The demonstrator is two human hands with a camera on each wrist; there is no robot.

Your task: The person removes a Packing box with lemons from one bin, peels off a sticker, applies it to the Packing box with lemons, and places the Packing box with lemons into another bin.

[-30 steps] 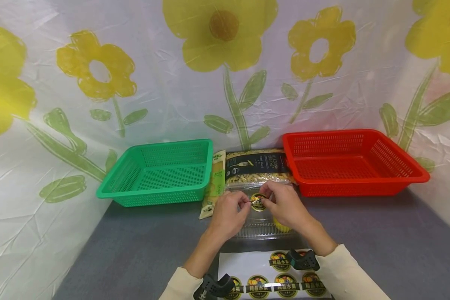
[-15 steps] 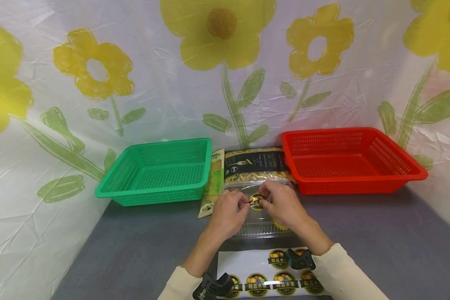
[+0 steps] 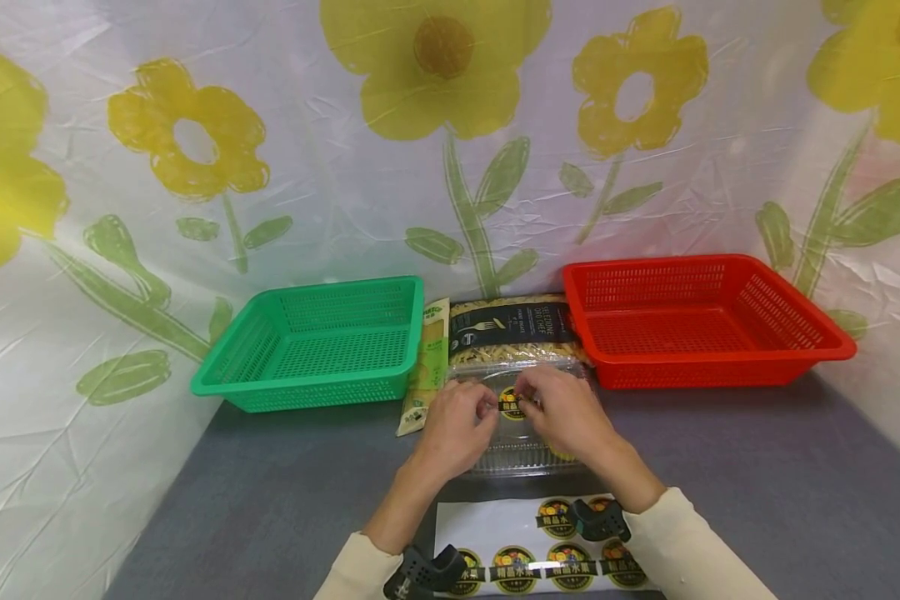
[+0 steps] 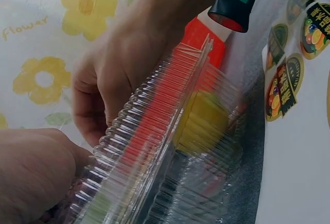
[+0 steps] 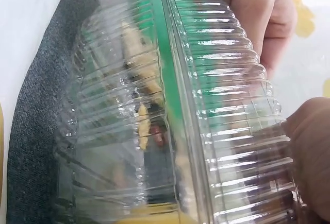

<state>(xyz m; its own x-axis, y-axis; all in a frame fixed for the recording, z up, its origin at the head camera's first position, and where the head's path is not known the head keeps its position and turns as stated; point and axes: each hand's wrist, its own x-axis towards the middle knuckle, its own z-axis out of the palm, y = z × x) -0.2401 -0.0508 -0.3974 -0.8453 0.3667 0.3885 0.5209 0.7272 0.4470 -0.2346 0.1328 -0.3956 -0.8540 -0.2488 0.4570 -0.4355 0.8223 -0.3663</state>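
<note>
Atop a clear container (image 3: 513, 458), a round label (image 3: 509, 405) lies between left hand (image 3: 457, 427) and right hand (image 3: 567, 414), both pinching its sides.

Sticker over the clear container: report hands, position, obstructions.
Left hand and right hand at opposite edges of sticker. Sticker over clear container, full contact unclear. No obstruction seen between hands.

Got a clear ribbed clamshell box (image 3: 512, 458), closed, flat around 5 o'clock, with something yellow (image 4: 202, 121) inside toward its 4 o'clock, plus a round black-and-gold sticker (image 3: 510, 405) over its middle.
</note>
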